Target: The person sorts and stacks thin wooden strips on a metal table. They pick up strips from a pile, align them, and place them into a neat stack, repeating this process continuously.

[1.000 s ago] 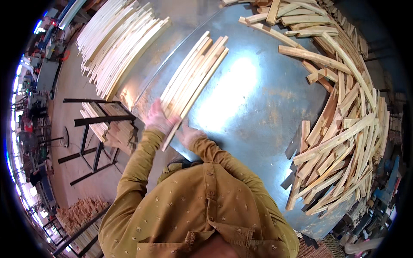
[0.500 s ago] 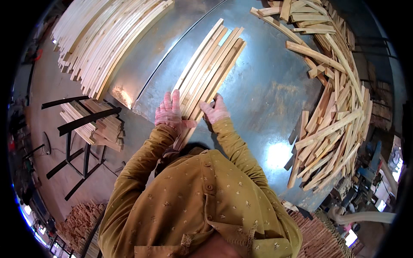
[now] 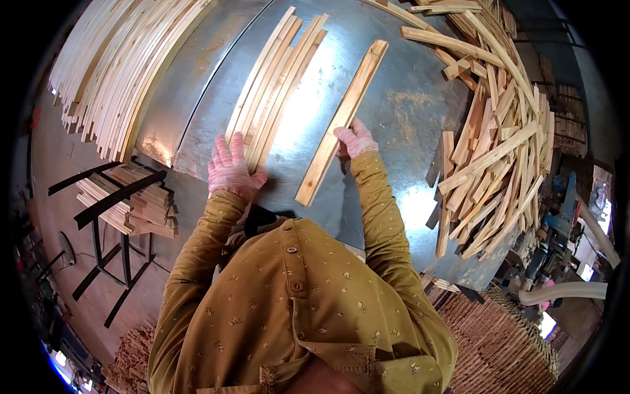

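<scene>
A single wooden strip (image 3: 346, 118) is in my right hand (image 3: 357, 139), pinched on its right edge below the middle and held apart from the others. Its far end points away and to the right. To the left, several pale wooden strips (image 3: 275, 82) lie side by side on the metal table (image 3: 400, 154), their far ends uneven. My left hand (image 3: 235, 172) is at their near ends, fingers stretched out along the left side and thumb spread toward the right. The undersides of both hands are hidden.
Long strips (image 3: 125, 72) lie in a neat row at the far left. A jumbled heap of strips (image 3: 492, 171) covers the table's right side. A black metal stand (image 3: 121, 246) beside stacked wood is on the left. Bundled strips (image 3: 495, 335) are behind me at the lower right.
My right hand has drawn one strip away to the right from the group. The left hand stays by the remaining strips. The whole view has shifted somewhat.
</scene>
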The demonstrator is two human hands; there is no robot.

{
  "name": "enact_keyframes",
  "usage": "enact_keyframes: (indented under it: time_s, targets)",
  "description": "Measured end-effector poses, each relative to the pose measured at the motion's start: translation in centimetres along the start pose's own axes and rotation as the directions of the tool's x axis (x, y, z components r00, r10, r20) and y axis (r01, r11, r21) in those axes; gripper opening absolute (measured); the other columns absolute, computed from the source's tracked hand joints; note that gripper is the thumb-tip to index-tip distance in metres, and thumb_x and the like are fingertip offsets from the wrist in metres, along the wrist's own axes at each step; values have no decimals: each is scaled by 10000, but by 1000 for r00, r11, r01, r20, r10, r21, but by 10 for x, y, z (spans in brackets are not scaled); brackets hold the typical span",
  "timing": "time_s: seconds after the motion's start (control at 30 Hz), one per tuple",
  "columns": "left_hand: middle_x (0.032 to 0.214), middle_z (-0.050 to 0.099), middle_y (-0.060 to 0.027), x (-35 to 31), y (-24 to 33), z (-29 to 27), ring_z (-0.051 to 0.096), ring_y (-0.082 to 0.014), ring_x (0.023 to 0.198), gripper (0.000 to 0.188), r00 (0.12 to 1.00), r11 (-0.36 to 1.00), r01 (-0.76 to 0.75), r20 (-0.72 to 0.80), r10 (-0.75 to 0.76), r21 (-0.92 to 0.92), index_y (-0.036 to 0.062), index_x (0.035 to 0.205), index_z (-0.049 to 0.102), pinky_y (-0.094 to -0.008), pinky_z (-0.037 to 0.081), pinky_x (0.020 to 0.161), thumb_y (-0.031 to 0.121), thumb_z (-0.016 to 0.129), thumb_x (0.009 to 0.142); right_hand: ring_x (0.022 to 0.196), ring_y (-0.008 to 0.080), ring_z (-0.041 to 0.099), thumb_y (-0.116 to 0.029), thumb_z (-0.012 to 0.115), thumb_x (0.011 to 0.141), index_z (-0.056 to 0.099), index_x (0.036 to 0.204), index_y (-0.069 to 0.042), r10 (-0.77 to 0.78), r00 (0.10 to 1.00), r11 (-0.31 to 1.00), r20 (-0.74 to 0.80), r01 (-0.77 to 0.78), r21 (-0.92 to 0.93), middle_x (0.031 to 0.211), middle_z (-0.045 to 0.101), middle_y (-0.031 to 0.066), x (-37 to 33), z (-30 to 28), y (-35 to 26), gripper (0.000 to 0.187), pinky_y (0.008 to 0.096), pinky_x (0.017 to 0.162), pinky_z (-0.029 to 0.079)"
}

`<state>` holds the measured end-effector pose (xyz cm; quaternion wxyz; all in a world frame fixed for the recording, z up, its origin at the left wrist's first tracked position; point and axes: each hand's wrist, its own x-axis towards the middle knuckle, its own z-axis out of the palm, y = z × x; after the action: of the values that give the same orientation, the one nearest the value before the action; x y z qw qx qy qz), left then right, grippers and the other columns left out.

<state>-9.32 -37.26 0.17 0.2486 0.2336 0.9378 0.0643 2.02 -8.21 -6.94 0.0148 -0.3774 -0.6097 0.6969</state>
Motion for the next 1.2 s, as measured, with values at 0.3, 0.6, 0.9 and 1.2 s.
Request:
enact_keyframes:
  time_s: [0.3, 0.6, 0.9, 1.2]
  targets:
    - [1591, 80, -284, -13, 33, 10, 138, -436, 1471, 1145, 958, 945, 278, 26, -287, 175, 130, 1570, 35, -551, 174, 1178, 520, 742, 759, 1192, 341, 549, -332, 795, 763, 275, 1488, 16, -266, 885, 631, -381, -139, -763, 1302, 551, 220, -75, 14, -28, 958, 393, 1031, 429]
    - [1405, 487, -221, -15, -6, -33, 501, -320, 1278, 1020, 920, -539, 149, -83, 383, -829, 18, 1511, 285, -430, 422, 1072, 356, 832, 720, 1317, 342, 424, -431, 671, 859, 236, 1506, 29, -296, 954, 730, -49, 193, -656, 1436, 406, 257, -101, 68, 6, 906, 408, 1107, 350]
    - [1179, 652, -150, 56, -63, -22, 639, -242, 1064, 534, 951, -558, 252, 97, 292, -791, -29, 1302, 545, -357, 541, 911, 331, 651, 921, 1238, 257, 512, -95, 702, 864, 140, 1538, -38, -93, 963, 799, 252, -79, 597, 1370, 501, 169, -9, 198, -38, 879, 338, 994, 479]
    - [1359, 534, -226, 97, -173, -82, 498, -303, 1264, 886, 994, 467, 77, 106, 37, -881, -36, 1489, 298, -356, 398, 1074, 406, 742, 862, 1233, 258, 504, 101, 766, 721, 154, 1529, -106, -156, 987, 782, 45, 96, 615, 1373, 454, 126, 12, 360, -90, 1034, 384, 972, 505]
